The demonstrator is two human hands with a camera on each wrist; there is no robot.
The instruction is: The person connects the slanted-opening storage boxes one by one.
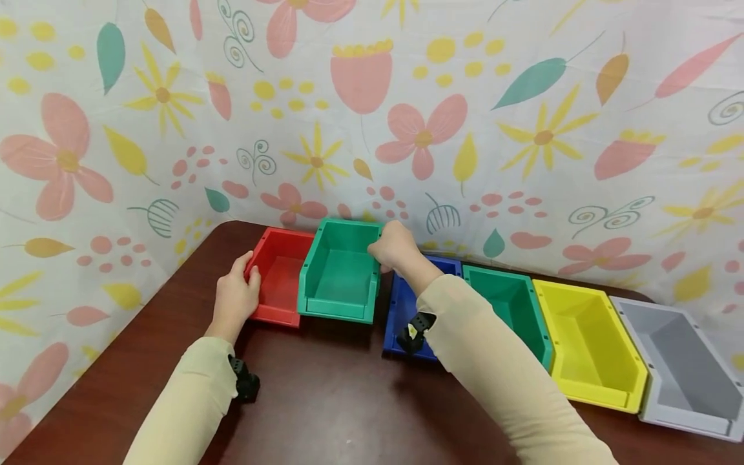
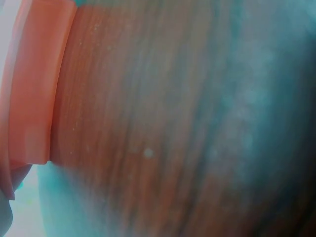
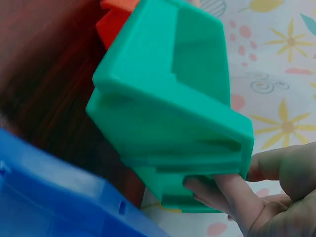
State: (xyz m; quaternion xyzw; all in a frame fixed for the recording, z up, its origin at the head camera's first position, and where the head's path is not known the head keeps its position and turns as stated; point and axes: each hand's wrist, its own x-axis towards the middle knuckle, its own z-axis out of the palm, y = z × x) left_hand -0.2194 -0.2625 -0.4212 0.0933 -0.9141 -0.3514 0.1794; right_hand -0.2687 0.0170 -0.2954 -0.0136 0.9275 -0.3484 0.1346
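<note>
My right hand [image 1: 396, 247] grips the right rear edge of a green bin [image 1: 343, 271]. In the right wrist view, fingers [image 3: 232, 195] curl under that bin's side rim, and the bin is raised off the table. Just left of it a red bin [image 1: 280, 281] sits on the table, partly covered by the green one. My left hand [image 1: 237, 290] holds the red bin's left side, thumb on the near side of the rim. The left wrist view shows only the red bin's front lip [image 2: 34, 84] and wood; most of that hand is out of it.
Right of the gap stand a blue bin [image 1: 401, 310], a second green bin [image 1: 506, 300], a yellow bin [image 1: 587, 342] and a grey bin [image 1: 680, 368] in a row. My right forearm passes over the blue and second green bins. A flower-patterned cloth [image 1: 360, 129] hangs behind the dark wooden table [image 1: 325, 400].
</note>
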